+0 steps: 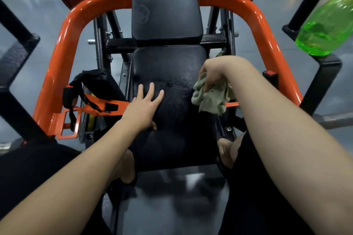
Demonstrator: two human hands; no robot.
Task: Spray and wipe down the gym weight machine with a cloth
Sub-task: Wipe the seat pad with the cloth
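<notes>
At the seat's [172,63] right edge the right hand [212,74] grips the cloth [212,101]; droplets [181,86] lie just left, between the hands; the left hand [145,107] rests flat, fingers straight.

Colours I see here
Black seat pad [172,74] speckled with pale droplets, orange frame [63,59], dull olive cloth [212,99], bright translucent green bottle [328,26].
</notes>
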